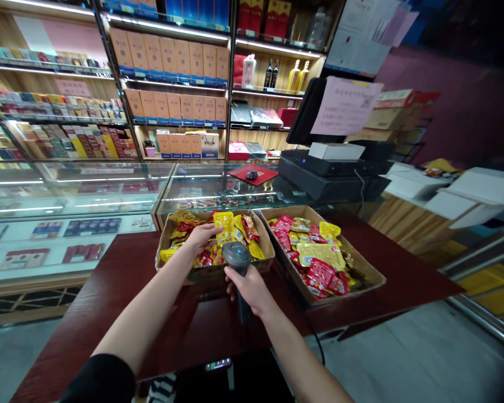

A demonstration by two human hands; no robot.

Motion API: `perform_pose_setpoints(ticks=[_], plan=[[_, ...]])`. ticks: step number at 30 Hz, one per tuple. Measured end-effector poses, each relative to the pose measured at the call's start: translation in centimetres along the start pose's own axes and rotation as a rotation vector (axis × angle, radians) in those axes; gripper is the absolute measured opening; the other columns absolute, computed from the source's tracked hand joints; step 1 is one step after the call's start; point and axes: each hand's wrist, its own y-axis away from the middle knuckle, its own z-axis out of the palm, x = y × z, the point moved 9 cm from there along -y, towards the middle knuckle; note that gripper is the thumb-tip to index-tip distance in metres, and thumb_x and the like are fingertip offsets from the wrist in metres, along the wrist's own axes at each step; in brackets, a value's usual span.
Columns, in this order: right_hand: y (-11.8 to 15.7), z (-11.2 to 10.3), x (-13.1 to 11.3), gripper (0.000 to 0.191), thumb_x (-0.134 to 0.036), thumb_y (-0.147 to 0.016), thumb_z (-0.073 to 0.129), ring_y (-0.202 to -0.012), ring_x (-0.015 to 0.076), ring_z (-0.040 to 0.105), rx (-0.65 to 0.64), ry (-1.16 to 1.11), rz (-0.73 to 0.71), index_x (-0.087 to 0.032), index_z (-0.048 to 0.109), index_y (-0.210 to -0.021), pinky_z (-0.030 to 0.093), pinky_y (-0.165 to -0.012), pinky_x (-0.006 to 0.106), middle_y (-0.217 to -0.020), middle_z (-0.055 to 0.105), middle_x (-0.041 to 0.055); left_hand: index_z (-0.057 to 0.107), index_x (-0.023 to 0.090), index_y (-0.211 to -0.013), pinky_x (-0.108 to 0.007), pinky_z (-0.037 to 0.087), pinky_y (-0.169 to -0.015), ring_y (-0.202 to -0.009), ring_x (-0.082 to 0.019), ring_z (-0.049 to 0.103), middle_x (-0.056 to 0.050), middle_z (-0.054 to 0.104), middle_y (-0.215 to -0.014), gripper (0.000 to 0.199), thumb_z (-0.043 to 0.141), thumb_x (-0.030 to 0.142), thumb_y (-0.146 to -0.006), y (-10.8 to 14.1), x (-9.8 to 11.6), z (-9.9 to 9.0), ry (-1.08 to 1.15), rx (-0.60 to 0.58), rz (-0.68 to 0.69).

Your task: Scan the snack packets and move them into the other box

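Observation:
My right hand (250, 288) is wrapped round the handle of a dark grey barcode scanner (236, 255), whose head points away from me and shows a small blue light. Just ahead of it, my left hand (202, 237) pinches the left side of a yellow snack packet (223, 219), tilted up above the left cardboard box (270, 259). Red and yellow snack packets fill that box around the fingers. Part of the left fingertips is hidden by the packet. The scanner head overlaps the front rim of the box from my viewpoint.
A second cardboard box (367, 278) of packets stands to the right on the dark red table (130, 280). Behind are a glass counter (193, 187), a mouse (251, 175) on a red mat, and a monitor (308, 112). A black cable (319, 344) hangs at the front edge.

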Motion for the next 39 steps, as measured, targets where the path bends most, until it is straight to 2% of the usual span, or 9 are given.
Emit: perform_pose_setpoints(ticks=[11, 19, 21, 23, 25, 28, 30, 34, 39], plan=[[-0.1, 0.5, -0.2, 0.023, -0.036, -0.073, 0.063, -0.036, 0.0093, 0.046, -0.005, 0.032, -0.012, -0.017, 0.052, -0.065, 0.037, -0.033, 0.021, -0.048, 0.051, -0.0031, 0.072, 0.012, -0.09, -0.026, 0.052, -0.066, -0.076, -0.018, 0.068, -0.01, 0.073, -0.088, 0.042, 0.086, 0.027, -0.053, 0.3, 0.3, 0.3, 0.017, 0.004, 0.004], [-0.4, 0.1, 0.3, 0.027, -0.039, -0.071, 0.067, -0.039, 0.0103, 0.05, 0.007, -0.021, -0.008, -0.014, 0.057, -0.067, 0.038, -0.034, 0.021, -0.052, 0.056, -0.0006, 0.072, 0.011, -0.09, -0.023, 0.051, -0.059, -0.073, -0.019, 0.068, -0.011, 0.073, -0.082, 0.038, 0.084, 0.028, -0.059, 0.3, 0.5, 0.4, 0.006, 0.015, 0.006], [-0.7, -0.3, -0.2, 0.027, -0.037, -0.066, 0.071, -0.053, 0.0135, 0.06, 0.031, -0.12, -0.037, -0.013, 0.062, -0.075, 0.047, -0.043, 0.023, -0.067, 0.064, 0.0029, 0.072, 0.012, -0.091, -0.021, 0.049, -0.055, -0.072, -0.017, 0.068, -0.011, 0.073, -0.084, 0.039, 0.084, 0.027, -0.058, 0.3, 0.3, 0.2, -0.006, 0.028, -0.016], [-1.2, -1.2, -1.0, 0.031, -0.032, -0.061, 0.075, -0.071, 0.0162, 0.065, 0.069, -0.258, -0.076, -0.014, 0.065, -0.085, 0.055, -0.06, 0.027, -0.083, 0.068, 0.0042, 0.072, 0.012, -0.092, -0.02, 0.049, -0.055, -0.072, -0.017, 0.068, -0.01, 0.073, -0.086, 0.04, 0.085, 0.026, -0.057, 0.3, 0.2, 0.1, -0.002, 0.028, -0.022], [-2.0, -2.3, -1.8, 0.032, -0.028, -0.06, 0.076, -0.082, 0.0165, 0.066, 0.119, -0.345, -0.104, -0.016, 0.067, -0.088, 0.055, -0.075, 0.03, -0.091, 0.069, 0.0033, 0.072, 0.013, -0.091, -0.021, 0.051, -0.057, -0.073, -0.017, 0.068, -0.01, 0.072, -0.088, 0.039, 0.085, 0.025, -0.057, 0.4, 0.2, 0.1, 0.016, 0.014, -0.015], [-3.2, -4.3, -2.6, 0.027, -0.023, -0.061, 0.075, -0.087, 0.0155, 0.064, 0.217, -0.33, -0.107, -0.017, 0.069, -0.086, 0.052, -0.083, 0.028, -0.092, 0.07, 0.0021, 0.071, 0.012, -0.091, -0.023, 0.054, -0.061, -0.075, -0.017, 0.068, -0.01, 0.072, -0.09, 0.035, 0.083, 0.023, -0.06, 0.6, 0.3, 0.4, 0.056, -0.017, -0.013], [-4.0, -5.0, -2.7, 0.024, -0.02, -0.061, 0.074, -0.087, 0.0156, 0.064, 0.227, -0.341, -0.062, -0.017, 0.069, -0.085, 0.052, -0.083, 0.028, -0.09, 0.071, 0.0022, 0.071, 0.012, -0.091, -0.023, 0.055, -0.062, -0.076, -0.017, 0.068, -0.011, 0.072, -0.092, 0.033, 0.083, 0.021, -0.061, 0.9, 0.3, 1.0, 0.085, -0.068, -0.021], [-5.1, -5.4, -2.8, 0.021, -0.014, -0.063, 0.07, -0.079, 0.017, 0.067, 0.105, -0.525, 0.03, -0.016, 0.066, -0.084, 0.057, -0.074, 0.031, -0.085, 0.071, 0.0035, 0.07, 0.013, -0.094, -0.021, 0.055, -0.058, -0.074, -0.016, 0.068, -0.011, 0.071, -0.095, 0.035, 0.082, 0.021, -0.063, 1.3, 0.0, 3.2, 0.041, -0.147, -0.064], [-4.7, -9.4, -4.3, 0.021, -0.011, -0.064, 0.069, -0.07, 0.0155, 0.066, 0.16, -0.586, -0.006, -0.015, 0.064, -0.084, 0.057, -0.065, 0.027, -0.075, 0.069, 0.0026, 0.07, 0.011, -0.091, -0.022, 0.056, -0.06, -0.073, -0.017, 0.069, -0.012, 0.072, -0.094, 0.031, 0.081, 0.019, -0.064, 0.9, -0.2, 8.6, -0.006, -0.232, -0.101]])
